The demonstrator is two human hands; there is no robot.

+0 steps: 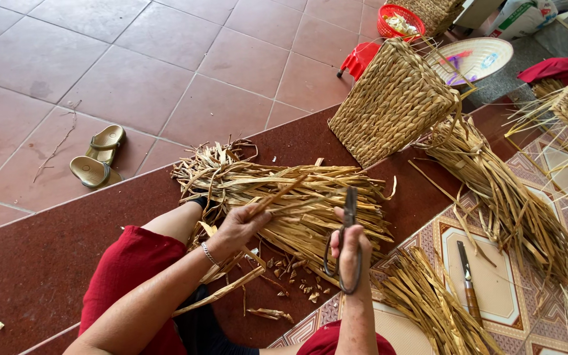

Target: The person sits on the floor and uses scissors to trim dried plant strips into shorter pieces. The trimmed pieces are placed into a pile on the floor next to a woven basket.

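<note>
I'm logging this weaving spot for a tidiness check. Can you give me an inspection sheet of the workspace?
Surface: dark red mat over floor tiles.
Job's things: dried straw strips, scissors.
Clutter: cut scraps, knife, woven basket, sandals, conical hat.
Grippers: left hand pinches a strip; right hand holds the scissors.
Cables: nothing seen.
Surroundings: red plastic basket, red stool.

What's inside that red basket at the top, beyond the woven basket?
The red basket holds pale yellowish pieces, too small to identify. Its bottom is covered by them, and the woven basket hides part of its near rim.
</note>
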